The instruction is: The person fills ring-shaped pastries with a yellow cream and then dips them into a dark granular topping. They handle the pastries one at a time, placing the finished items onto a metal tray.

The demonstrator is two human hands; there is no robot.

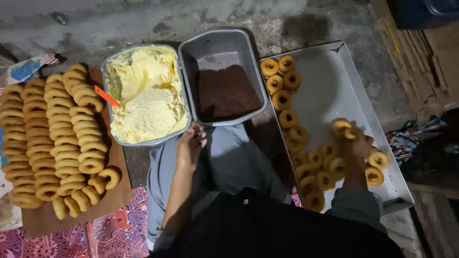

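Seen from the head camera, looking down. Right hand (pixel 355 143) closed around a filled donut (pixel 343 128), held just above the metal tray (pixel 334 81) near the middle of its right side. Left hand (pixel 190 145) resting on the knee, fingers loosely together and holding nothing, just beside the near rim of the tub of dark chocolate sprinkles (pixel 224 93).

On the tray: a row of filled donuts (pixel 282 86) running down the left edge from the far left corner, then spreading across the near end beneath the right hand. Far right part of the tray bare.

Left of the sprinkles tub, touching it: a tub of pale yellow cream (pixel 146 100) with an orange spatula (pixel 106 96) stuck in at its left edge. Further left, on a brown board (pixel 114 198): tight rows of plain donuts (pixel 57 134).

For a clean placement, probably best to set the held donut flat, filling upward, snug beside its neighbours but not on top of them, and to keep fingers off the filled centre.
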